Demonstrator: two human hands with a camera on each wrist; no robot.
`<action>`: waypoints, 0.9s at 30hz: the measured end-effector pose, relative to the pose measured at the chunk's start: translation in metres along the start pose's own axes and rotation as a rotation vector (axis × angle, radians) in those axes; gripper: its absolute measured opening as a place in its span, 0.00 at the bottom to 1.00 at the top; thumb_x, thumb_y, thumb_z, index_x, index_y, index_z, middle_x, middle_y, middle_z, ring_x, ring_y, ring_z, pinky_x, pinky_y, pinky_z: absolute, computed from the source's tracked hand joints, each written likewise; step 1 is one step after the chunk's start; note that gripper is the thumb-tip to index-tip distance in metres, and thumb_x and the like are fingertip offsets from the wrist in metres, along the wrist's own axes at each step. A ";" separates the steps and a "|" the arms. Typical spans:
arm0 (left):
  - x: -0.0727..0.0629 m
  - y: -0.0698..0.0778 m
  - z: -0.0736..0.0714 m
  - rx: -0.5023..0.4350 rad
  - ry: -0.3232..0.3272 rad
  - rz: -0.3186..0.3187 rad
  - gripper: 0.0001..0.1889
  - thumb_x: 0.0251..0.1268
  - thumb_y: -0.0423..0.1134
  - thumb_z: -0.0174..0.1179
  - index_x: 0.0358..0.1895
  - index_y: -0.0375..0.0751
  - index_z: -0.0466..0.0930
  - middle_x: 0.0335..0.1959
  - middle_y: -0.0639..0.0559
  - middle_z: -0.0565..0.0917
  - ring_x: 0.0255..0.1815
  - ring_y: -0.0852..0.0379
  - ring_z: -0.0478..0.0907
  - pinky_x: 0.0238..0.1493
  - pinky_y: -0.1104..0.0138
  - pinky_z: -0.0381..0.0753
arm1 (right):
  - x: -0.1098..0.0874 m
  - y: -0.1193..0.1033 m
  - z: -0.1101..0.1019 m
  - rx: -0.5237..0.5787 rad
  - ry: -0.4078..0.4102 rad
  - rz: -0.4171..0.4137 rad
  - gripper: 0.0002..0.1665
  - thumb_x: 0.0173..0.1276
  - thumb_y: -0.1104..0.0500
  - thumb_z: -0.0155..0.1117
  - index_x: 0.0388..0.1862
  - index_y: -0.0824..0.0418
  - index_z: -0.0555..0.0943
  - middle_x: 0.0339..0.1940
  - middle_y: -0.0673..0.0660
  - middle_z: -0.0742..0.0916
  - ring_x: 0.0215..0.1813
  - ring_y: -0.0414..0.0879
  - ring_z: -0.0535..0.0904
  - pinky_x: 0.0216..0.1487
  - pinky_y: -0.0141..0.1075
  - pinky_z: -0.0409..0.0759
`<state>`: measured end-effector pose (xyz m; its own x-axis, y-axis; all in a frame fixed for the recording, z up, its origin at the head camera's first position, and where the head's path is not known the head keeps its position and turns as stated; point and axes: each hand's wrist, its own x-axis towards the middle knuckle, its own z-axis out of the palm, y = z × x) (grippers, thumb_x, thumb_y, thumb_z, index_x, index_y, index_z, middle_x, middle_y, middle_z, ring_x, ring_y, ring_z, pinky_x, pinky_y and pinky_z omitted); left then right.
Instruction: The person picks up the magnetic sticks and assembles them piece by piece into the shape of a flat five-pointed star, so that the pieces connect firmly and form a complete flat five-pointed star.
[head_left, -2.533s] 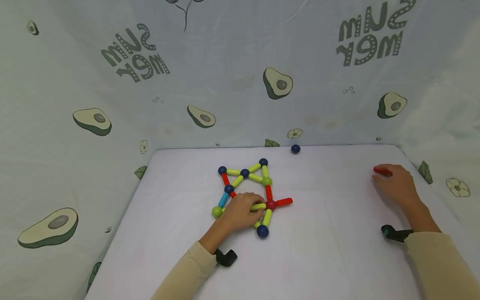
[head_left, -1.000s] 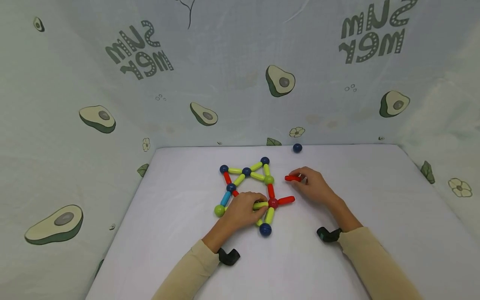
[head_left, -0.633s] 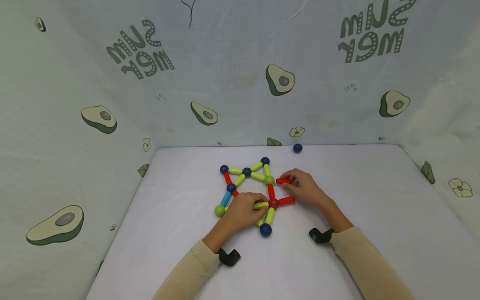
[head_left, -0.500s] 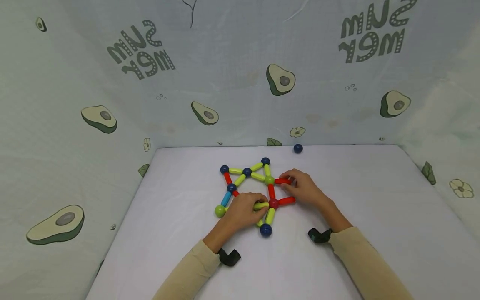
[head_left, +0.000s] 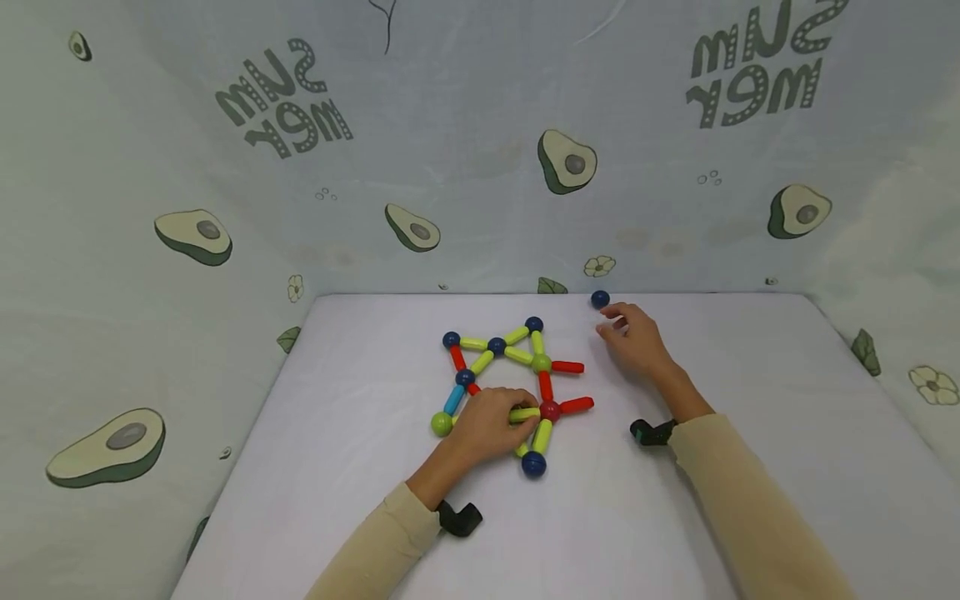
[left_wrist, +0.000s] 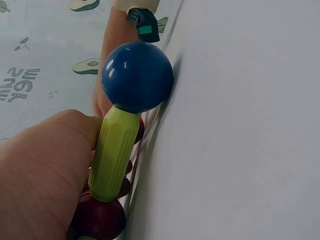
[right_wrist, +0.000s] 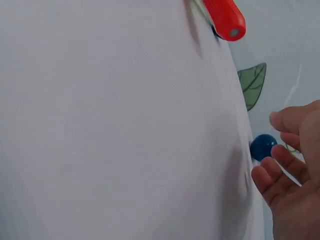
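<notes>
A flat frame of magnetic rods and balls lies mid-table, partly hidden by my left hand point(head_left: 487, 425). That hand pinches a yellow-green rod point(head_left: 523, 414) that meets the red ball point(head_left: 550, 411). Two red rods stick out to the right: one point(head_left: 567, 367) from the light green ball point(head_left: 542, 363), the other point(head_left: 577, 405) from the red ball. My right hand point(head_left: 639, 343) hovers at the back with fingers loosely bent and nothing held, its fingertips just short of a loose dark blue ball point(head_left: 600, 299). In the right wrist view, thumb and fingers stand apart around that blue ball point(right_wrist: 263, 147).
The white table point(head_left: 720, 517) ends at a back edge right behind the loose ball, where a printed cloth point(head_left: 480, 167) with avocados rises. At the frame's near corner sits another dark blue ball point(head_left: 533, 464). Black wrist cameras point(head_left: 461, 520) jut out beside both wrists.
My right hand brought a red rod from the right, joined it to the light green ball and let go. It has since moved back toward the loose blue ball. The left hand kept its hold.
</notes>
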<state>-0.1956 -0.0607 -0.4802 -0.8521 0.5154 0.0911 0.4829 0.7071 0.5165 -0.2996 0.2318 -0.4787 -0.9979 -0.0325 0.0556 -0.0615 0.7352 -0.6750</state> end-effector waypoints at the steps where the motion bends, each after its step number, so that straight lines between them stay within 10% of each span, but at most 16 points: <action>1: 0.000 0.000 0.000 0.000 0.000 -0.003 0.13 0.70 0.50 0.65 0.52 0.53 0.87 0.34 0.66 0.85 0.33 0.67 0.74 0.36 0.77 0.74 | 0.004 0.002 -0.001 0.005 0.005 0.011 0.25 0.79 0.54 0.58 0.69 0.66 0.71 0.64 0.68 0.76 0.63 0.62 0.73 0.66 0.57 0.77; 12: 0.002 -0.003 0.000 0.002 0.004 0.015 0.12 0.70 0.51 0.65 0.52 0.53 0.87 0.31 0.67 0.83 0.32 0.68 0.73 0.34 0.77 0.72 | 0.036 0.010 -0.002 -0.067 -0.050 0.046 0.40 0.78 0.60 0.55 0.84 0.61 0.53 0.78 0.70 0.64 0.67 0.65 0.70 0.71 0.61 0.69; 27: 0.004 0.000 0.000 0.004 0.025 0.017 0.11 0.71 0.50 0.65 0.50 0.53 0.87 0.32 0.66 0.85 0.31 0.69 0.74 0.34 0.79 0.73 | 0.022 0.017 -0.011 -0.051 -0.081 0.022 0.29 0.78 0.60 0.59 0.74 0.65 0.66 0.70 0.71 0.75 0.61 0.64 0.73 0.67 0.61 0.74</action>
<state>-0.1984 -0.0586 -0.4798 -0.8485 0.5153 0.1207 0.4982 0.7006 0.5109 -0.3220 0.2506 -0.4811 -0.9974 -0.0694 -0.0200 -0.0408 0.7699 -0.6368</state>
